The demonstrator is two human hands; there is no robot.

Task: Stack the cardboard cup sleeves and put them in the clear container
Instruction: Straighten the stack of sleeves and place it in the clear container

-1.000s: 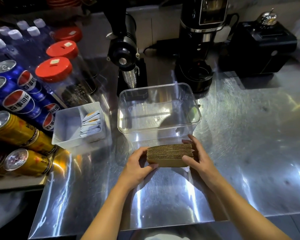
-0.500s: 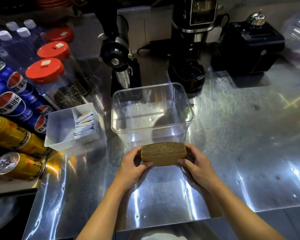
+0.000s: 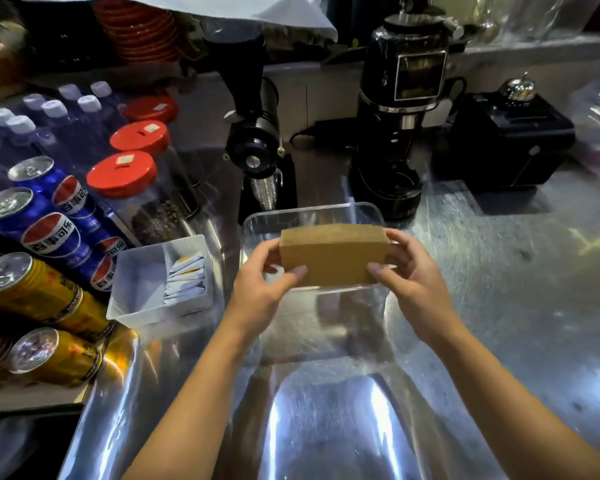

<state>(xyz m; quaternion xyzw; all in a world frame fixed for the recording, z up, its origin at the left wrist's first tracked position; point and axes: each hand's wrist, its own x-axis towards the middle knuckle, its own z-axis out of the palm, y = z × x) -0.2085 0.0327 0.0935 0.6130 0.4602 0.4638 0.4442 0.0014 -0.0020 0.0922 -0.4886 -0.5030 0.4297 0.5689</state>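
A brown stack of cardboard cup sleeves (image 3: 332, 255) hangs in the air over the open top of the clear container (image 3: 312, 211), its flat face turned toward me. My left hand (image 3: 260, 289) grips the stack's left end and my right hand (image 3: 413, 275) grips its right end. The container stands on the steel counter in the middle, and the stack and my hands cover much of its inside.
A white tray of sachets (image 3: 160, 282) sits left of the container. Soda cans (image 3: 45, 233), red-lidded jars (image 3: 122, 174) and bottles fill the far left. Two black grinders (image 3: 257, 147) (image 3: 399, 133) and a black box (image 3: 510, 140) stand behind. The steel counter (image 3: 516, 306) stretches right.
Both hands lifted the sleeve stack off the counter and carried it up and forward over the container's opening, tipping its flat face toward me.
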